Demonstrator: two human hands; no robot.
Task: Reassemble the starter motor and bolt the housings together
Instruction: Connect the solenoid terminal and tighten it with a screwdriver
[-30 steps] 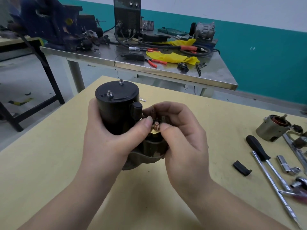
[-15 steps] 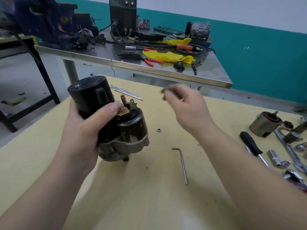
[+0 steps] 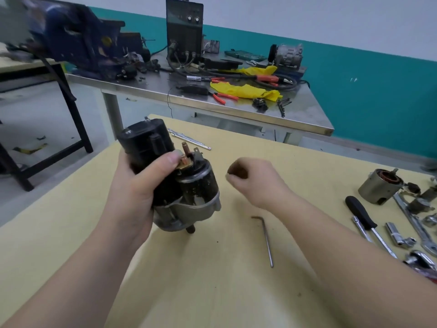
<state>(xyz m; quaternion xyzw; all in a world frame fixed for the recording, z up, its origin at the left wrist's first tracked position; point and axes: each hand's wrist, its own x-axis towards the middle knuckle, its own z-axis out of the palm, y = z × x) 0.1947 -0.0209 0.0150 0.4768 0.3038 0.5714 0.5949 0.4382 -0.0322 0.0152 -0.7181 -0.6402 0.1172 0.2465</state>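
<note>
My left hand (image 3: 132,192) grips the starter motor (image 3: 189,185) by its black cylindrical body and holds it tilted above the yellow table (image 3: 212,292). The thumb presses beside the copper terminal stud (image 3: 185,147). The grey nose housing points down towards the table. My right hand (image 3: 255,181) is to the right of the motor, low over the tabletop. Its fingers are curled and the tips are bunched where a small nut lay; the nut is hidden under them.
A bent hex key (image 3: 267,240) lies in front of the right forearm. Two long bolts (image 3: 189,139) lie behind the motor. At the right edge are a round grey housing (image 3: 378,188), a black-handled driver (image 3: 359,211) and sockets (image 3: 399,237). A cluttered steel bench (image 3: 236,112) stands behind.
My right hand left the terminal, swung up and right, then dropped to the tabletop over the small nut. My left hand tilted the motor over to the left.
</note>
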